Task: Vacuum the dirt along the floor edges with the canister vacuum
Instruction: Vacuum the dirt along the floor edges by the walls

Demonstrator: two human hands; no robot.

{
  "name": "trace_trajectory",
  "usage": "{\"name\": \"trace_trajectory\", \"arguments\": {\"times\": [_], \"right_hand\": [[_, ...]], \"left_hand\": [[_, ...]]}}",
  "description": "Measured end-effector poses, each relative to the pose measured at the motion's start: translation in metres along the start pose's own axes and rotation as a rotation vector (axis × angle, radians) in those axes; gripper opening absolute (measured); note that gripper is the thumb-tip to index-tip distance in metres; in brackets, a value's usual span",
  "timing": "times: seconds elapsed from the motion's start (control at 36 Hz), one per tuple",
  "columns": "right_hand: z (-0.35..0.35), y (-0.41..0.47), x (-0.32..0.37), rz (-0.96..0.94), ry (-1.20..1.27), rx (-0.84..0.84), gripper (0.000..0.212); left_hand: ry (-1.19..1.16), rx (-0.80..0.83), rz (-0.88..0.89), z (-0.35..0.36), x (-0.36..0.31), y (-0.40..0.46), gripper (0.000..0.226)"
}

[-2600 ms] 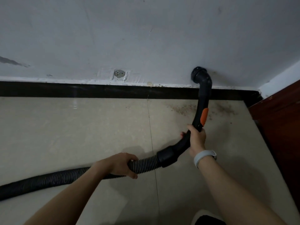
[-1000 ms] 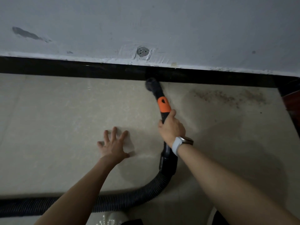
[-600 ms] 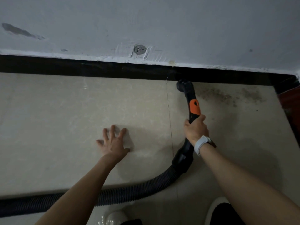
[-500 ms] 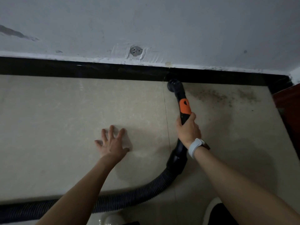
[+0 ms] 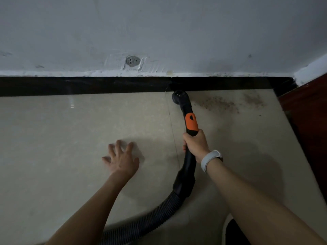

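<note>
Black plastic fills our right hand (image 5: 195, 145); our fingers curl tight round the vacuum handle (image 5: 190, 156), just below its orange button (image 5: 191, 122); past our grip the nozzle (image 5: 179, 97) touches the floor (image 5: 53, 138) by the black baseboard (image 5: 88, 85); brown dirt (image 5: 219, 103) lies just right of the nozzle; behind our grip the ribbed hose (image 5: 150, 220) bends back and left; our left hand (image 5: 122, 159) lies flat on the floor, fingers spread, holding nothing.
</note>
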State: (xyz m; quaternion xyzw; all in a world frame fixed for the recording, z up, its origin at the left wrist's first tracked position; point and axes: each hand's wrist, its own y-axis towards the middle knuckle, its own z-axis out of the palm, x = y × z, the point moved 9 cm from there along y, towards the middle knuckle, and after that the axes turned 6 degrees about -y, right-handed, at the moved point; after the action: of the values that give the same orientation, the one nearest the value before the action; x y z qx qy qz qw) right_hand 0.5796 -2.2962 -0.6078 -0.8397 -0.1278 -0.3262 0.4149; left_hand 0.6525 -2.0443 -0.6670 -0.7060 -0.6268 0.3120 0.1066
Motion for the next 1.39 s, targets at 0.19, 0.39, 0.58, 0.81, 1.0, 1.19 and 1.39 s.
{"name": "trace_trajectory", "arguments": {"times": [0.19,0.39,0.58,0.81,1.0,1.19,1.39], "right_hand": [[-0.059,-0.014,-0.035,0.122,-0.015,-0.194,0.021],[-0.090,-0.024,-0.062,0.196,0.041,-0.329,0.023],[-0.052,-0.011,-0.035,0.034,-0.076,-0.167,0.024],[-0.021,0.011,-0.019,0.043,-0.043,0.266,0.045],[-0.022,0.029,-0.021,0.080,-0.126,0.511,0.075],[-0.015,0.040,-0.017,0.150,0.019,0.704,0.050],[-0.024,0.038,0.004,0.286,0.324,0.763,0.055]], "left_hand": [[-0.027,0.082,0.101,0.000,-0.034,0.004,0.061],[-0.004,0.190,0.181,0.005,-0.059,0.001,0.065],[-0.058,0.197,0.164,0.010,-0.081,-0.001,0.066],[-0.097,0.117,0.140,-0.019,-0.121,-0.009,0.056],[-0.254,0.437,-0.003,0.013,-0.149,-0.061,0.050],[-0.322,0.269,-0.057,0.045,-0.181,-0.083,0.032],[-0.282,0.043,-0.109,0.021,-0.185,-0.096,0.037]]}}
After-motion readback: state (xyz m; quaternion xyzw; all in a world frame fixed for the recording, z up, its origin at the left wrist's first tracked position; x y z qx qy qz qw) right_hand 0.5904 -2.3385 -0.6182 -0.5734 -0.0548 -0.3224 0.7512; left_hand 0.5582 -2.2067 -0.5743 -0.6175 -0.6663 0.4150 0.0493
